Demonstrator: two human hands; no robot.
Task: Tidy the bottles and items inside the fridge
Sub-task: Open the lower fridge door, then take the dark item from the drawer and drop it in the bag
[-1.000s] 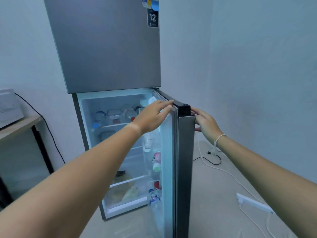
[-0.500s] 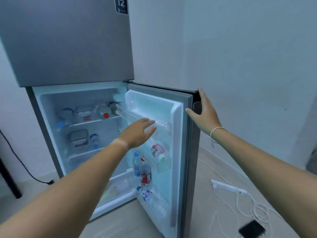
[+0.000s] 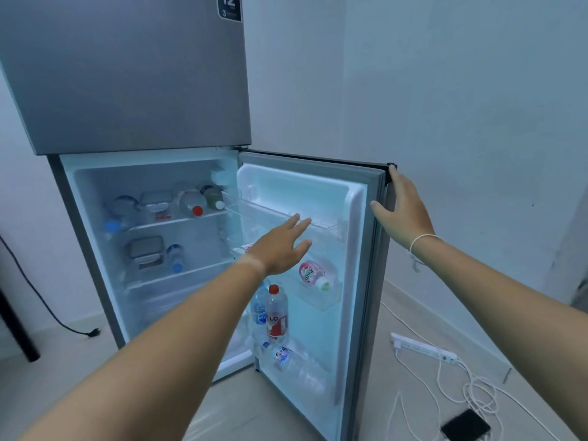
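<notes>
Head view: our right hand (image 3: pixel 401 209) rests flat on the fridge door (image 3: pixel 372 249) edge, left hand (image 3: pixel 280 246) spread and empty, with bottles (image 3: pixel 276 316) in the door racks just below it.

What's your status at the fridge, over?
Right hand on fridge door edge, door open. Left hand open, empty, before door shelves. Bottles untouched. Nothing blocking.

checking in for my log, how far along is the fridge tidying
Done: the fridge door is swung wide open. In hand: the right hand rests on the door's outer edge; the left hand, open and empty, reaches toward the door shelves. Left: all the tidying. The pink-label bottle lies tilted in its door shelf, and bottles on the top shelf lie on their sides.
</notes>
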